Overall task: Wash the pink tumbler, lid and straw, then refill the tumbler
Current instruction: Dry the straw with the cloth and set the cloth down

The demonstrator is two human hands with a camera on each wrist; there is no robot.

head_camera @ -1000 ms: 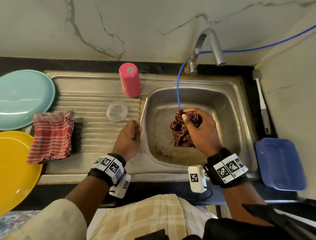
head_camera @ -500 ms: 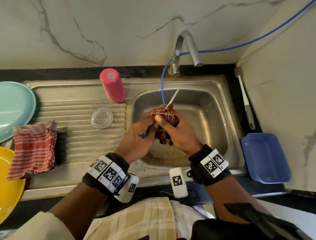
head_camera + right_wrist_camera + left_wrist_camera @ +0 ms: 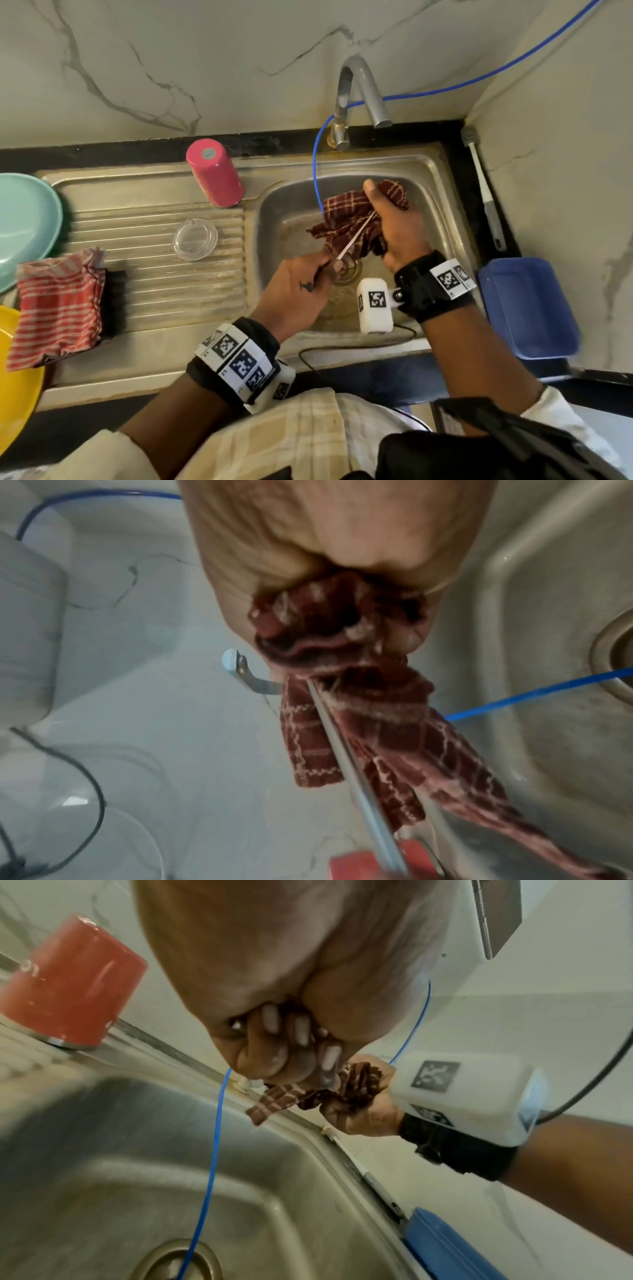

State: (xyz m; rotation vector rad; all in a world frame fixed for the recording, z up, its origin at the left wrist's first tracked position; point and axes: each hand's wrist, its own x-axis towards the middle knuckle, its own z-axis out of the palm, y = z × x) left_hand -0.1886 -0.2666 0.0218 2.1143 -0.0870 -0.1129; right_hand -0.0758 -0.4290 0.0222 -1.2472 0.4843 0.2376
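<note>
Sink work: right hand grips soapy cloth around straw, left hand pinching its end; tumbler upturned, refill pending.

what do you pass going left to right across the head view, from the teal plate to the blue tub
teal plate → red striped cloth → clear lid → pink tumbler → left hand → straw → right hand → white brush → blue tub
</note>
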